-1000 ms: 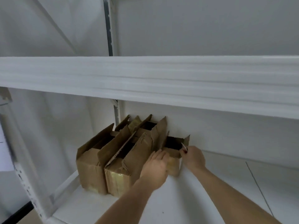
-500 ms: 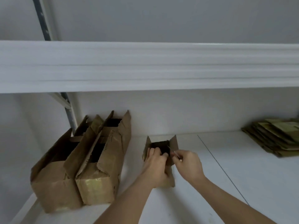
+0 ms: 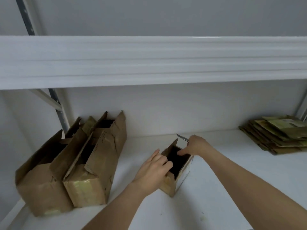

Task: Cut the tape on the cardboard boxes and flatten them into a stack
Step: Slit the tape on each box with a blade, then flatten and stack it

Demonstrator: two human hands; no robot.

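Left hand (image 3: 155,166) grips the small open box (image 3: 176,178) by its near-left rim; right hand (image 3: 195,146) clutches a blade (image 3: 182,138), fingers on the far rim; 2 boxes (image 3: 69,166) stand left, flattened stack (image 3: 279,135) far right

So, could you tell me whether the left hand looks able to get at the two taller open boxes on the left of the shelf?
Probably yes. The left hand grips the small box, and only bare white shelf lies between it and the taller boxes. It would have to let go first.

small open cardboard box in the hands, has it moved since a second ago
Yes. The small brown cardboard box was pulled right, away from the taller open cardboard boxes it had touched, toward the flattened cardboard stack.
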